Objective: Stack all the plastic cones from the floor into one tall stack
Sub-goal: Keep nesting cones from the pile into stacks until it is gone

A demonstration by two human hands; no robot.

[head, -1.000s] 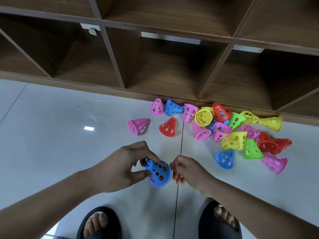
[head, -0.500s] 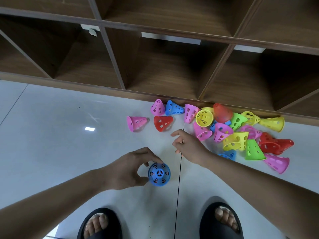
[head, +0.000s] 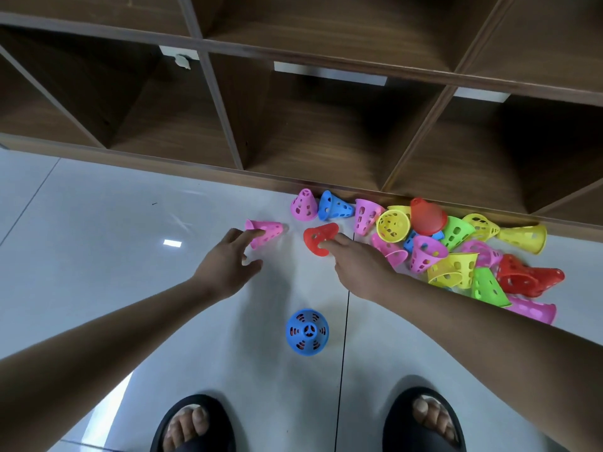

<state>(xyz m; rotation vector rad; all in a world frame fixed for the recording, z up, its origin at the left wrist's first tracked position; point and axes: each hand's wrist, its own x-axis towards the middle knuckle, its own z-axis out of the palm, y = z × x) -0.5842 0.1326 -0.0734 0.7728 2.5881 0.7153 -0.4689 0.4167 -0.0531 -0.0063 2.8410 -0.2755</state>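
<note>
Our left grip (head: 228, 259) reaches forward with the arm stretched out. Its fingers are straight and spread, and the tips touch the wide end of a pink cone (head: 268, 230) that lies on its side. This grip holds nothing. Our right grip (head: 357, 261) reaches out too, near the left one. Its fingers curl on the rim of a red cone (head: 316, 237) and pinch it. Both cones are on the floor (head: 98, 239) near its far edge, where the shelf (head: 293, 132) starts. Closer to our feet, between our two arms, a blue cone (head: 307, 332) stands with its point up. Red shows through its holes. To the right, along the far edge, a pile of cones (head: 456, 265) lies in pink, yellow, green, red and blue.
</note>
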